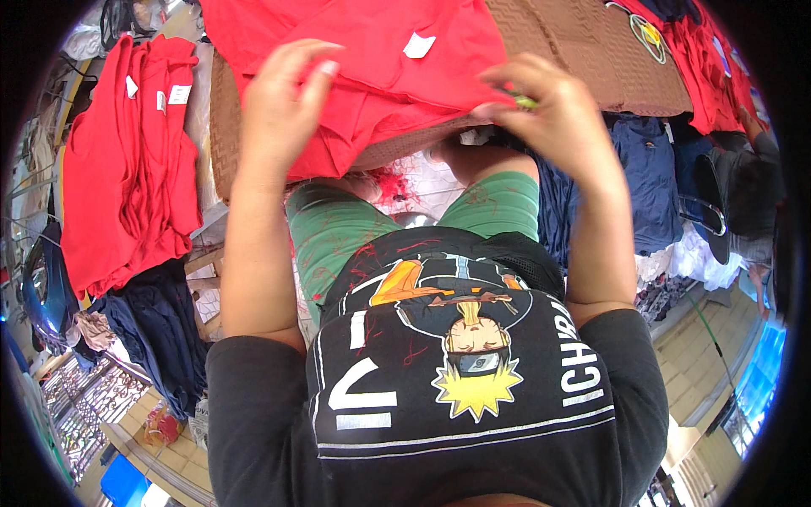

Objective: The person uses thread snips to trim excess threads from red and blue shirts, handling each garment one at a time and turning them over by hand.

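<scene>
While the left grip point(283, 111) is spread, the right grip point(555, 110) clamped on a yellow-green tool point(525, 101), the red garment point(405, 86) between, likely soft, is best edge-pinched.

The right hand point(553, 106) was blurred, and its fingers point(528, 74) hid most of a small green object point(522, 100), so its kind could not be told. The left hand point(283, 106) was blurred too. The upper edge cut off the red garment point(363, 72) and the brown cloth point(583, 51) partly hidden beneath it. Any marks on the white tag point(418, 46) were too small to tell.
</scene>
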`<state>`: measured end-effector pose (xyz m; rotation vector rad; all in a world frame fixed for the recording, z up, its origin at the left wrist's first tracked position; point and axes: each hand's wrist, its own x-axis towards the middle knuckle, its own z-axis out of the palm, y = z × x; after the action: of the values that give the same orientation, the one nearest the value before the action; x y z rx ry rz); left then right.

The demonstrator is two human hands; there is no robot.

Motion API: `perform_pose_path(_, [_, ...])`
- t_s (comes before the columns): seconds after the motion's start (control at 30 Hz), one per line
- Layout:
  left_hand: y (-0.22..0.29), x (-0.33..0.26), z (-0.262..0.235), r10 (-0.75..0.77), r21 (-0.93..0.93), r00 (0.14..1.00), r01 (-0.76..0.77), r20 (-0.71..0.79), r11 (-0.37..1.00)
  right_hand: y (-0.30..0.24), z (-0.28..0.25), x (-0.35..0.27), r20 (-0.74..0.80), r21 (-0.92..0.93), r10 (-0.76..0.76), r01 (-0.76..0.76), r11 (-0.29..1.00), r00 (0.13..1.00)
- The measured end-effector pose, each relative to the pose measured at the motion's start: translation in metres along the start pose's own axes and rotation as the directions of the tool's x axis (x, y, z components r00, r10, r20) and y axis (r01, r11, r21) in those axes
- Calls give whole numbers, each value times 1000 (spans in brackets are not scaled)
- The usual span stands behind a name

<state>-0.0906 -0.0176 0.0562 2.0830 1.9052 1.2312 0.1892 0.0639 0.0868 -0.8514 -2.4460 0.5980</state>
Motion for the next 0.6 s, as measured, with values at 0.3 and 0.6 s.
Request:
perform_pose_path(0.3, [-3,-10,38,10,92,971,-33,238,995,11,14,10,153,446,491,-503,740,858])
perform_pose_path(0.6, [23,-6,36,56,-154,988,-33,147,987,34,29,-2,-21,251,382,-365,897,924])
